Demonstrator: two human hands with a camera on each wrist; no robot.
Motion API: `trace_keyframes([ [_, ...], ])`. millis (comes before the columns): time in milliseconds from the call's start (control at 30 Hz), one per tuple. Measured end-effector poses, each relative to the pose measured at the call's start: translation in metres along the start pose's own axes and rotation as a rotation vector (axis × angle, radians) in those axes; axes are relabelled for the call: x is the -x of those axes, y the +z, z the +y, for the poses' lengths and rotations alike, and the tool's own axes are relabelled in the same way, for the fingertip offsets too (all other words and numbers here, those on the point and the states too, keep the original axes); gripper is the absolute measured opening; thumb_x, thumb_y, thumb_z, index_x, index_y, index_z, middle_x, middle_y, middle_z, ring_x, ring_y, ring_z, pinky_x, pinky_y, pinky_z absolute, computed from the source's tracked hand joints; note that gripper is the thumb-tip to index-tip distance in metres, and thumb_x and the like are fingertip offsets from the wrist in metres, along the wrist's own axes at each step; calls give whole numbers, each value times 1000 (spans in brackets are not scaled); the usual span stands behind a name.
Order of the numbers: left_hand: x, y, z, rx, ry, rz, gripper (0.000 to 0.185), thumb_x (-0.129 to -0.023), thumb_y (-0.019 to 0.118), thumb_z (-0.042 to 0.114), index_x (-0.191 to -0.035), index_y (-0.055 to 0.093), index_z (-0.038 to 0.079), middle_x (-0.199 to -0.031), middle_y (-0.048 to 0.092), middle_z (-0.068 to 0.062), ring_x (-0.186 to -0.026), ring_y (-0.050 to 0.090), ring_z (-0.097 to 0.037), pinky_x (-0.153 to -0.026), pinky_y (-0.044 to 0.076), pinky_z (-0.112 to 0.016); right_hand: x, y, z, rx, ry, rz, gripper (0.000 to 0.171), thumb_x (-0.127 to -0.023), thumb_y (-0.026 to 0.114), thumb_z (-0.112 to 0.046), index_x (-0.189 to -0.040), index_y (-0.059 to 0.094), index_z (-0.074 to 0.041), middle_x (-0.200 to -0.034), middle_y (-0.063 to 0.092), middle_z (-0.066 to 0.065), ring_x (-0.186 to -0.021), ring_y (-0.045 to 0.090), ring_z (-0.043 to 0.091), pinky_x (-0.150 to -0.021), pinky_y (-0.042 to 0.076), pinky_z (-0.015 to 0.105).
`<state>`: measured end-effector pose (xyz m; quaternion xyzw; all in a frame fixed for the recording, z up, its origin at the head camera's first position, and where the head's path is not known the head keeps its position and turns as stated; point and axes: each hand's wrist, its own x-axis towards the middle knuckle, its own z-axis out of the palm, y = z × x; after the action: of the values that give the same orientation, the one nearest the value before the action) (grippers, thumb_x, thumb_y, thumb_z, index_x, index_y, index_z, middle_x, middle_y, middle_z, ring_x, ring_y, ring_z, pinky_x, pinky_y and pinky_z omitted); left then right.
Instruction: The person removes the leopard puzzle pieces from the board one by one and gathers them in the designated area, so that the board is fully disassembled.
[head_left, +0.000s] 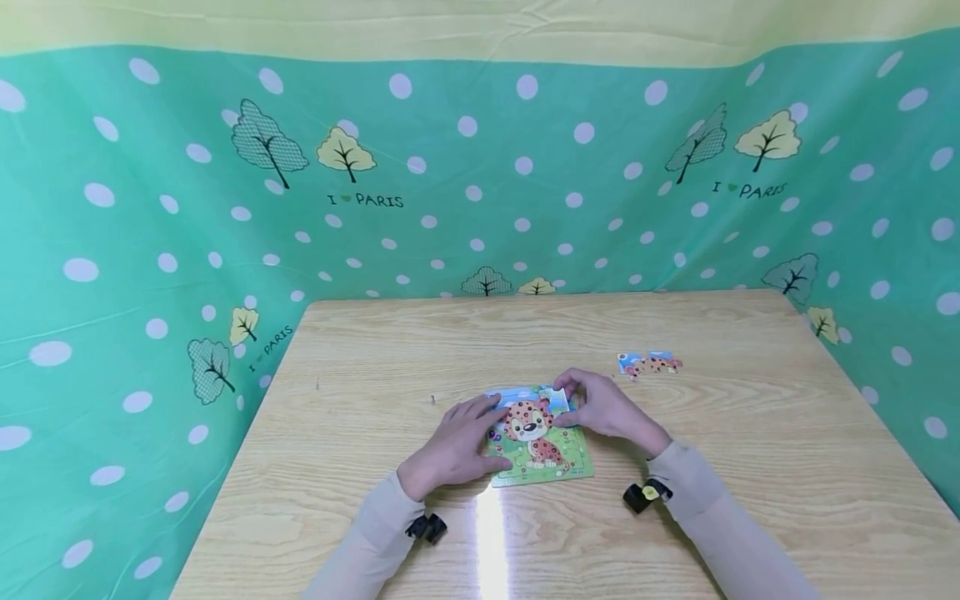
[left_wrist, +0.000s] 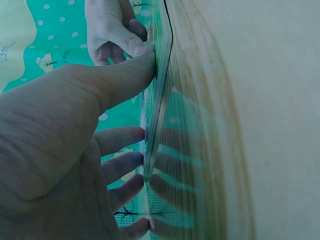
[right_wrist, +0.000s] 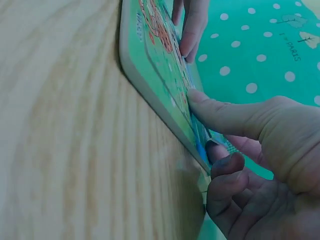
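A leopard puzzle board (head_left: 542, 446) is being steadied on the wooden counter (head_left: 750, 450) by two hands.

The left hand (head_left: 455, 444) is being pressed flat, fingers straight, on the board's left side, seemingly bracing it; a piece at the top edge is being pinched by the right hand (head_left: 609, 406). Loose pieces (head_left: 649, 363) are lying apart.

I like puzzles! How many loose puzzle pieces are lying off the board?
2, touching side by side on the table, right of the puzzle board: one piece, another piece. Hands may hide more.
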<state>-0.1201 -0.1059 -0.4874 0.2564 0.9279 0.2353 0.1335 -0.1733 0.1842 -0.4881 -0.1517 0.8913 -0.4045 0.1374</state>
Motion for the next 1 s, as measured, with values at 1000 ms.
trace_keyframes([
  [1000,1,1,-1,-9,1,0,85,-94,78,49,-162,44,12,-175,31,-11,-163,26,-38,-132,19,-65,1,-6,15,-183,14,24,40,-101,74,-23,-135,67,-2,-109,77,10,-97,70,20,-87,54,31],
])
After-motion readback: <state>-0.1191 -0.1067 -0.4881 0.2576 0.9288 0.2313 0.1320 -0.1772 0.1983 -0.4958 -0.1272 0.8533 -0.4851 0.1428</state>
